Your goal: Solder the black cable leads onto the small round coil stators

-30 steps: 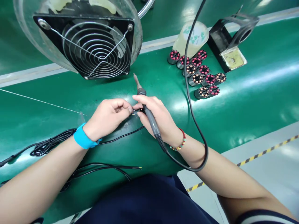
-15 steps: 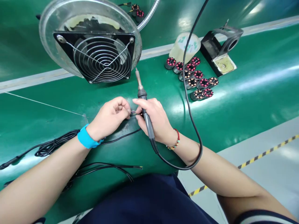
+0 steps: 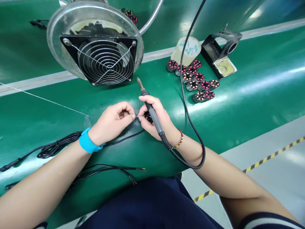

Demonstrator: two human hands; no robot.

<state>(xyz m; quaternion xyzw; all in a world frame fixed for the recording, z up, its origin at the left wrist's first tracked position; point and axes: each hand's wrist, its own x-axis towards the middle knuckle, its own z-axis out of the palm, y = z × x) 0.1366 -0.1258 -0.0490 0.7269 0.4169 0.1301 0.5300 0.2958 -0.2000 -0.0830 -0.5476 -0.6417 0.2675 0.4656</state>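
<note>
My right hand (image 3: 163, 116) is wrapped round a soldering iron (image 3: 154, 117), its tip pointing up and away toward the fan. The thumb and a finger of that hand also pinch by a small dark part with copper windings (image 3: 147, 116), mostly hidden behind the handle. My left hand (image 3: 114, 122) is closed, fingertips pinching a thin wire end (image 3: 137, 115) that spans the small gap between both hands. Below them, a black cable (image 3: 125, 138) runs from the left wrist toward the right hand. Its far end is hidden.
A fan with a wire guard (image 3: 109, 65) stands ahead. Several wound motor stators (image 3: 199, 96) are grouped at right, beside a roll of tape (image 3: 187, 51) and an iron stand (image 3: 220, 57). Coiled black cables (image 3: 57, 144) and stripped cable ends (image 3: 128, 168) lie near my left arm.
My hands have drawn slightly closer at the wire. The soldering iron has shifted a little downward and right, leaning more, and its cord has moved with it. The camera view has shifted slightly.
</note>
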